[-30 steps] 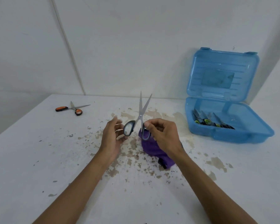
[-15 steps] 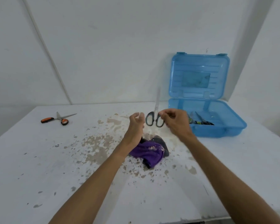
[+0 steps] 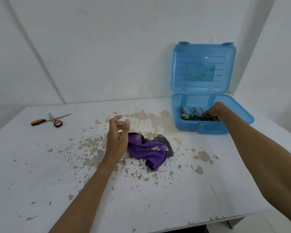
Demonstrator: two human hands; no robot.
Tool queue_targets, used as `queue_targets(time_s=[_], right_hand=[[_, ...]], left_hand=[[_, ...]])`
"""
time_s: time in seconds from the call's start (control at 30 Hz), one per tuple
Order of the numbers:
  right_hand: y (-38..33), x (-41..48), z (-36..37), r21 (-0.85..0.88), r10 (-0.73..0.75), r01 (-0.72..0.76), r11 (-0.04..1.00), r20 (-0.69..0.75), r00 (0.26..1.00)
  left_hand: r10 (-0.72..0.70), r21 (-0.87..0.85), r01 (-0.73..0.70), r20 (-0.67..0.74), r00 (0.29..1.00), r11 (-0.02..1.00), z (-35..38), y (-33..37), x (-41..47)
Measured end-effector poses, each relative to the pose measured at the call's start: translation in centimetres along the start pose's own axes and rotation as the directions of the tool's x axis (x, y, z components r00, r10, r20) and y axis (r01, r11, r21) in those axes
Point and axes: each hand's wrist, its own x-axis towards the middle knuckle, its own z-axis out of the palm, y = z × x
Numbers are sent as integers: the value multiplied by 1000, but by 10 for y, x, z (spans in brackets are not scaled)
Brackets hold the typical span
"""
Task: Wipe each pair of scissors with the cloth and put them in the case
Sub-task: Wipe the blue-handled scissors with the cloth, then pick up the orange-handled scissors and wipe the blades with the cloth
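Right hand (image 3: 214, 110) was down inside the blue case (image 3: 213, 126) at about 2 o'clock on the table (image 3: 40, 174), fingers curled over the handles of the scissors (image 3: 194, 113) lying there. Couldn't tell whether it was clamped on a pair or just resting on top; the knuckles hid the grip.

Left hand (image 3: 117, 137) hovered mid-table, fingers loosely apart, holding nothing, just beside the purple cloth (image 3: 148, 149).

Cloth lay crumpled at centre, touching the table, dusted with pale grit. Soft and limp, so it should bunch up in one pinch anywhere and would fold around a blade easily.

One pair left out: orange-handled scissors (image 3: 49, 121) at about 10 o'clock, well apart from everything else, blades slightly open, lying flat.

Handling judgement: light, rigid metal and plastic, with sharp edges and tips. Flat on the surface, so probably awkward to lift by the blades. Best taken at the handle loops or the pivot; blades would likely swing freely if held by one loop only. Keep the cloth between fingers and edge when wiping.
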Motion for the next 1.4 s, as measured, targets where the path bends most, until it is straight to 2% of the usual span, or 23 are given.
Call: queue_targets(time_s=[0.17,0.3,0.43,0.53,0.6,0.67,0.73,0.8,0.87,0.9,0.97,1.03,1.23,1.27,1.4], right_hand=[[2,-5,-1,-14,-43,41,999,-109,993],[-14,-20,5,100,-92,121,988,-260,961],[-73,-74,28,102,-358,404,909,-305,883],[-124,-120,65,87,-573,611,787,-265,775],[-149,-149,93,67,-674,701,710,-228,703],[-166,-175,121,66,-728,744,665,-167,665],[-176,-196,148,63,-773,779,624,-96,627],[-179,-212,172,40,-816,816,577,-20,578],[-177,-221,191,10,-844,844,537,24,536],[-174,-222,199,-2,-851,851,525,25,525],[-168,-219,210,-13,-853,854,521,12,521],[-165,-216,216,-17,-858,858,514,1,514],[-168,-207,220,42,-839,839,542,-28,544],[-169,-206,221,40,-837,837,546,-24,547],[-171,-207,220,37,-837,837,546,-9,547]], left_hand=[[-21,-11,21,-11,1000,1000,-3,-1,1],[-42,-28,42,-19,999,999,-9,-2,6],[-76,-53,74,-36,996,996,-16,-1,8],[-109,-36,107,-54,993,994,-28,-4,2],[-144,-33,142,-68,987,989,-41,-6,1],[-200,-30,198,-79,977,980,-59,-8,5],[-237,61,246,-123,964,967,-83,-15,14],[-210,239,260,-218,953,936,-117,-27,25],[-151,450,273,-288,946,850,-156,-45,37],[-155,555,298,-291,944,777,-175,-55,43],[-210,730,322,-245,947,602,-202,-71,54],[-225,831,284,-197,954,479,-218,-80,67],[-226,939,151,-81,971,310,-227,-91,101],[-201,936,151,-89,976,317,-227,-92,104],[-124,843,207,-167,978,497,-225,-92,107]])
